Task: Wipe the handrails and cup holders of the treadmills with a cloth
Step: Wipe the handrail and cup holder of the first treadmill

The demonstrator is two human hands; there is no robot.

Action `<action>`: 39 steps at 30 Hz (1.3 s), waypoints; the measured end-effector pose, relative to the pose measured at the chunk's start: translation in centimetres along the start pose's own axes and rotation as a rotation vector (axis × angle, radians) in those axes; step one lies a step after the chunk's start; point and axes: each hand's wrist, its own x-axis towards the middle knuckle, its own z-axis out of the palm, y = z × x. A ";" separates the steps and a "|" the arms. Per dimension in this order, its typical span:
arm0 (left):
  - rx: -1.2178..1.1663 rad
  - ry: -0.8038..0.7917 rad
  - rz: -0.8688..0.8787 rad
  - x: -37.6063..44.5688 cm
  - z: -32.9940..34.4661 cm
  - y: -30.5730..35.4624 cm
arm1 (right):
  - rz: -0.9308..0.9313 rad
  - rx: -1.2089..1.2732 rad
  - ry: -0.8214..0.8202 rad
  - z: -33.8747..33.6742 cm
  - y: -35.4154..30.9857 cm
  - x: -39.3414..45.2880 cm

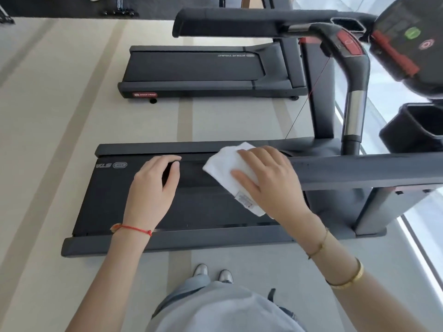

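Note:
The near grey handrail (359,172) of the treadmill runs from the right edge towards the middle of the view. My right hand (268,183) presses a folded white cloth (225,164) down onto the rail, with the cloth draped over it and a label hanging below. At the rail's free end, my left hand (153,185) has its fingers curled around the rail. A black cup holder (412,130) sits at the far right beside the console (407,37). The far handrail (239,22) crosses the top.
The treadmill's belt deck (115,202) lies below my hands. A second treadmill (203,70) stands beyond it on the pale striped floor (48,116). A curved front grip bar (354,92) with a red stop button rises at right. My shoes (212,274) stand beside the deck.

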 end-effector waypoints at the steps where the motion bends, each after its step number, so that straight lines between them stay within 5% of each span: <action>1: 0.000 0.001 0.003 0.0 0.0 -0.1 | 0.035 -0.011 0.017 -0.1 0.8 -0.2; 9: -0.041 -0.007 0.031 0.1 -0.2 -0.4 | 0.052 -0.111 -0.149 1.0 -2.6 2.8; 19: -0.062 -0.047 0.037 0.2 -0.6 -1.0 | 0.140 -0.102 -0.115 0.6 0.7 3.4; 26: -0.038 -0.074 0.023 -0.3 -0.9 -1.7 | -0.068 -0.047 -0.131 2.4 -4.3 4.7; 34: -0.082 -0.116 0.001 -0.8 -1.2 -2.0 | 0.053 -0.059 -0.180 2.0 -2.9 5.1; 39: -0.059 -0.136 0.011 -1.3 -1.2 -2.3 | -0.140 -0.032 -0.145 2.9 -6.1 5.5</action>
